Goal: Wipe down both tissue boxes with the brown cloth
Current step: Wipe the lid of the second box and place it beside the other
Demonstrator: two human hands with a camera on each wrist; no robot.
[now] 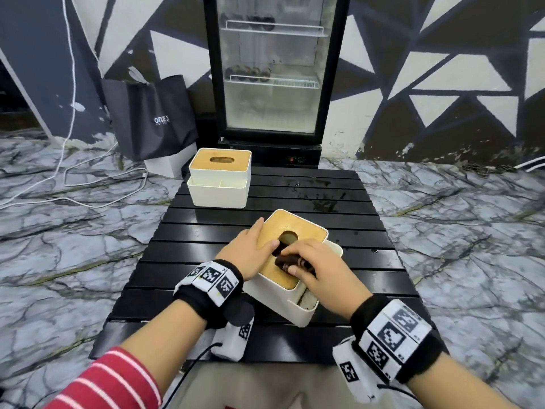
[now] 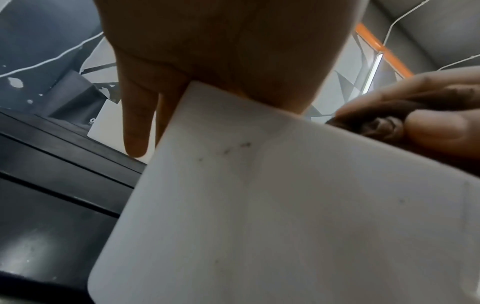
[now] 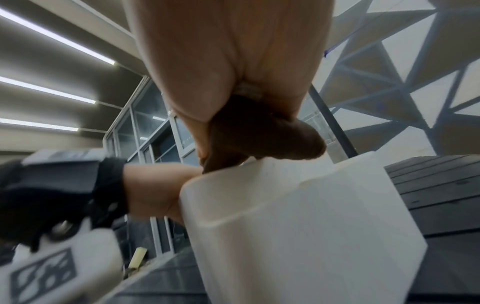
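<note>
Indoors | slatted black table (image 1: 339, 231) on marble floor (image 1: 457, 216) | right hand (image 1: 318, 267) grips cloth (image 1: 290, 262)

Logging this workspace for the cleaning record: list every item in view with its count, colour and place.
near tissue box: 1, white with wooden lid, near middle of table
far tissue box: 1, white with wooden lid, table's far left
brown cloth: 1, brown, bunched on near box's lid
table: 1, black slatted
fridge: 1, black, glass door, behind table
bag: 1, dark, left of fridge
cables: white, floor at left
left hand: steadies near box's left side
right hand: holds cloth
</note>
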